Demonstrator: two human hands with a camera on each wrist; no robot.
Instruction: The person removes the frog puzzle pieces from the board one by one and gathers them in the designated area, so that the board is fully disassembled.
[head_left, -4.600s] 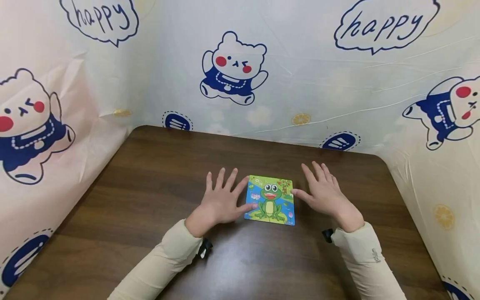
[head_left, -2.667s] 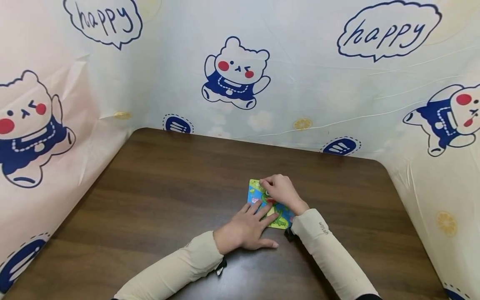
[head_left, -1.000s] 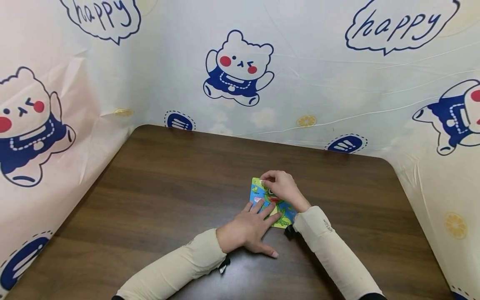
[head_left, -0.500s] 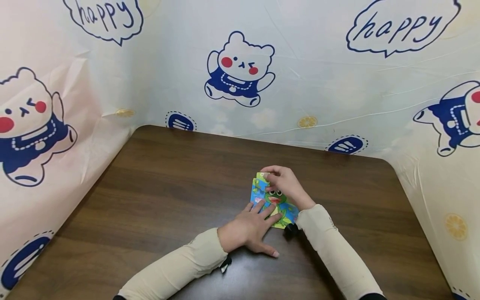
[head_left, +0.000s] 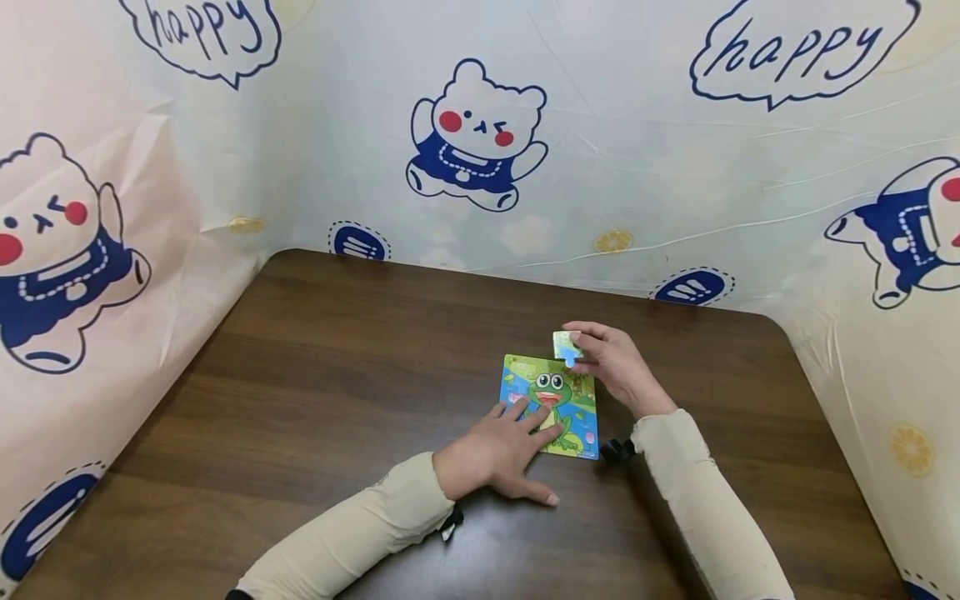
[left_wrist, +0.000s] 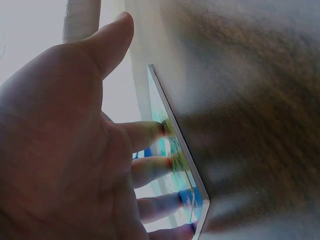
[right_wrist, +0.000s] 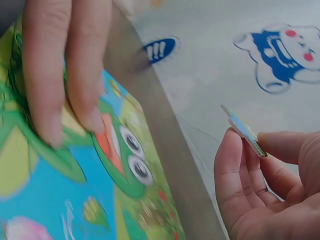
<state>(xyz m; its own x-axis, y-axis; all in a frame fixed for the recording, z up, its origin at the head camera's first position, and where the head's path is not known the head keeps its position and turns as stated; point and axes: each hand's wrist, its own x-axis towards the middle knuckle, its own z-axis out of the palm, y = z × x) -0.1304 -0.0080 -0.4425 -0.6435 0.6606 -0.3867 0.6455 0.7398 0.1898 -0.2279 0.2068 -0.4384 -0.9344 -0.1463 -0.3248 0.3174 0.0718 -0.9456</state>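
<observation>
A square frog jigsaw puzzle [head_left: 582, 417] lies flat on the table in the head view. My left hand [head_left: 495, 454] rests on its lower left part, fingers spread and fairly straight, thumb out over the wood. The left wrist view shows those fingertips touching the face of the puzzle [left_wrist: 175, 145] near its edge. Just above the puzzle's top edge, my right hand [head_left: 621, 367] pinches a small puzzle piece [head_left: 566, 343], green and blue with a rounded tab. Seen from the right wrist, the piece [right_wrist: 244, 131] is held nearly edge-on between thumb and fingers, off the board.
Brown wooden table [head_left: 337, 358] surrounds the puzzle on every side. A pale cloth backdrop [head_left: 637, 150] printed with bears and "happy" bubbles hangs along the back and both sides of the table.
First both hands lay spread beside the puzzle. The left then came to rest on it, while the right pinched a piece at the upper left, lifted it and carried it rightward past the top edge.
</observation>
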